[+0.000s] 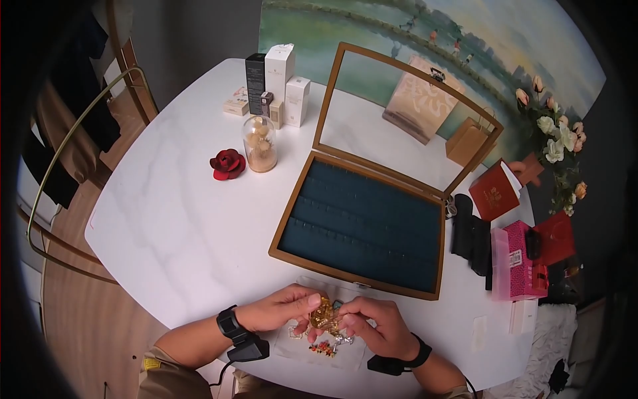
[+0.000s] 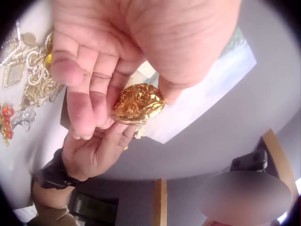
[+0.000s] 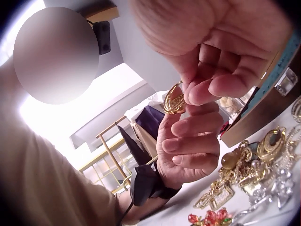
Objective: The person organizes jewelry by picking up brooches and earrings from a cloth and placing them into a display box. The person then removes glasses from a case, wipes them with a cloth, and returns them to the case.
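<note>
The shiny gold metal jewellery piece (image 3: 174,100) is up between both hands, over the white table (image 1: 166,219). From far off, I see the left hand (image 1: 282,309) and right hand (image 1: 385,329) pinch it. It could slip and drop, because only fingertips hold it. The right wrist view shows its curved bands; only the head view shows the whole brown wooden case (image 1: 441,246).

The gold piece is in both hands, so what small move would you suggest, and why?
Probably ease the gold piece toward the case: its lid stands open, and the left hand and right hand hold the piece above the other jewellery.
</note>
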{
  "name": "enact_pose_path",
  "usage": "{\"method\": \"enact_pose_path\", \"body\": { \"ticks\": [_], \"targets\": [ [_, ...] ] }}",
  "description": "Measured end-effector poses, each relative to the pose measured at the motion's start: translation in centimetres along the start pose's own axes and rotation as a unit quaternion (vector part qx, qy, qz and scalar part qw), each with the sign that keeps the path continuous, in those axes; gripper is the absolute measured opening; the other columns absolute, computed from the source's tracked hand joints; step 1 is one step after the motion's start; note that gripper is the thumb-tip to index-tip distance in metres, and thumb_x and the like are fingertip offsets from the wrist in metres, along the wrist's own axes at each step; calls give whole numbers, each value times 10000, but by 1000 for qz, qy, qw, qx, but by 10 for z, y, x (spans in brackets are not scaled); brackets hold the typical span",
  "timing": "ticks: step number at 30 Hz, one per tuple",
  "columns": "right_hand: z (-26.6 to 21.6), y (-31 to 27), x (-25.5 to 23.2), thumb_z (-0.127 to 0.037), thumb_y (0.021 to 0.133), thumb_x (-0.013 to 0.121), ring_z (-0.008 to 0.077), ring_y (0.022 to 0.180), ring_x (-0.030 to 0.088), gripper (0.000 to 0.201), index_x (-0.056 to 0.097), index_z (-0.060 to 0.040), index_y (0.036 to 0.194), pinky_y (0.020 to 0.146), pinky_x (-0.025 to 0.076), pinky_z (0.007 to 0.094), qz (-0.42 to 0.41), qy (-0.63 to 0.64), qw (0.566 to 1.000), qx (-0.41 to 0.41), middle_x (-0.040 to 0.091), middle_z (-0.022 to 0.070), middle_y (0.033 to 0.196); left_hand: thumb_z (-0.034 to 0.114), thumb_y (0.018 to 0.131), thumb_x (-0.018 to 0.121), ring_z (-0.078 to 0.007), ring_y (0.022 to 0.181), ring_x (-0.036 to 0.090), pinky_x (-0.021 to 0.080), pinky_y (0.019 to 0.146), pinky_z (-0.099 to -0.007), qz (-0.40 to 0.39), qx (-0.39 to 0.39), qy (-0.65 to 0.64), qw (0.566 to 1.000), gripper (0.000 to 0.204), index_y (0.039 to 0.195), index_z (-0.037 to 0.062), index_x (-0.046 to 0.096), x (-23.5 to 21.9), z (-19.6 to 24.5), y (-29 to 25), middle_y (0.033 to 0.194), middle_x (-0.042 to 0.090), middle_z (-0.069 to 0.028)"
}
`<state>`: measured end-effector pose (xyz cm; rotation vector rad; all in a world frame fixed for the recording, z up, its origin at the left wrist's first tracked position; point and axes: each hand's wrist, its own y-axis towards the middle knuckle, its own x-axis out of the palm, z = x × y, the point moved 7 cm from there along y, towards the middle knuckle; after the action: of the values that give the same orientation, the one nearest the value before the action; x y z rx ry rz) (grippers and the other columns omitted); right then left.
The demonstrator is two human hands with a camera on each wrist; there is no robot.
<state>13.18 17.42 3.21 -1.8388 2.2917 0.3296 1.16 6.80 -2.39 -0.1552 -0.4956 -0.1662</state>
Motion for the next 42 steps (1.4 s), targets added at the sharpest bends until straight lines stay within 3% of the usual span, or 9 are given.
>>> {"method": "enact_pose_path", "body": {
  "ticks": [7,11,12,15,19,30,37,40,42],
  "targets": [
    [-3,4,2,-94,1046,600,140,708,705,129,684,-1,1076,662,535,271,-31,-17,999,-9,724,81,846,608,1090,392,-134,758,666,448,590,-255,-12,-21,16,1000,670,1067,3,678,-3,-8,-1,920,708,-96],
    [-13,-11,-3,-142,1020,626,263,748,696,126,688,-41,1064,691,534,352,-106,-93,990,-26,705,101,844,542,1116,382,-134,730,686,467,561,-236,35,60,28,997,571,1060,38,645,-5,14,1,888,684,-67],
    [-14,-14,-6,-180,1016,624,328,788,683,139,681,-61,1059,709,527,403,-125,-124,984,-29,696,120,858,475,1108,470,-136,779,711,492,598,-236,25,62,9,998,462,1107,41,631,-9,13,0,992,714,-85],
    [10,-40,-5,-181,1003,663,299,784,703,126,707,-75,1055,702,549,391,-189,-216,958,21,727,94,877,486,1022,628,-161,790,721,512,637,-245,73,79,12,994,505,1197,12,623,-12,19,0,1032,745,-132],
    [31,-57,5,-197,1010,654,314,824,706,133,695,-79,1057,725,551,414,-198,-220,954,49,729,96,897,300,1055,632,-144,875,729,539,707,-258,38,82,-43,995,336,1257,33,604,-13,20,3,1160,741,-119],
    [24,-53,3,-216,955,736,277,746,695,137,707,-92,1004,646,547,379,-97,-265,959,-21,706,68,868,11,955,735,-53,1065,623,498,871,-212,78,152,-45,984,489,1411,15,559,-11,21,2,1209,686,-35],
    [14,-48,-4,-248,909,804,202,636,672,206,712,-98,1017,572,528,330,-74,-309,948,-1,694,39,830,0,917,767,-127,1170,617,472,1029,-290,81,103,-37,991,569,1441,10,547,-7,18,2,1240,668,-49],
    [7,-39,-13,-221,900,822,167,636,668,239,704,-91,1061,569,524,298,-25,-266,963,25,693,38,830,24,924,773,-123,1136,622,481,1003,-289,106,111,19,988,551,1432,20,561,-5,21,1,1228,674,-48],
    [-1,-28,-17,-200,894,829,151,642,666,267,696,-83,1094,572,524,282,12,-226,973,37,691,42,837,79,908,808,-159,1088,641,495,966,-307,154,143,210,955,526,1388,31,601,-3,31,-3,1205,684,-71]
  ]
}}
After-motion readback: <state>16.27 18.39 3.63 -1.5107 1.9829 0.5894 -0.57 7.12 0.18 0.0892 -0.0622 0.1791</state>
